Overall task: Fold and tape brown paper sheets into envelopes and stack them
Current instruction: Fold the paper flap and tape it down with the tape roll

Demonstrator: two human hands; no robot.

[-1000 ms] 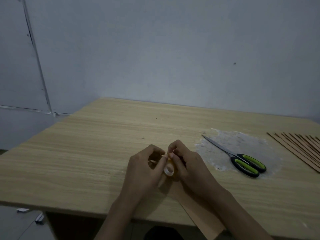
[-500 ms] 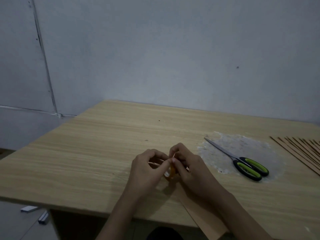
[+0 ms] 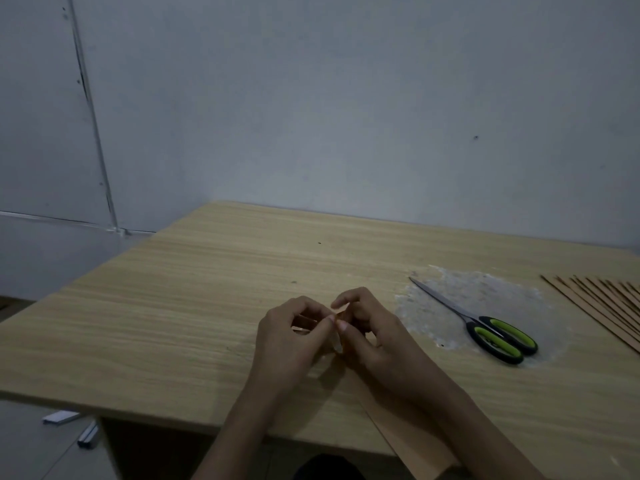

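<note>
Brown paper sheet (image 3: 412, 441) under my right wrist, tape (image 3: 338, 316) pinched at its twelve o'clock end.
My left hand (image 3: 287, 341) and right hand (image 3: 377, 334) meet over the bench (image 3: 173, 306), fingers curled, both pinching the tape; scissors (image 3: 485, 323) lie at three o'clock.

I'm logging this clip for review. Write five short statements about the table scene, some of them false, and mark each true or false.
1. The scissors with green-and-black handles lie shut on the light wooden table. True.
2. One hand grips the scissors. False: the left hand and right hand both pinch a small item at the table's middle, and the scissors lie untouched.
3. At the table's right edge lie fanned brown paper sheets. True.
4. The scissors rest on the fanned sheets. False: they lie on a whitish patch, apart from the sheets.
5. Under the right forearm lies a single brown paper sheet, overhanging the near edge. True.
</note>
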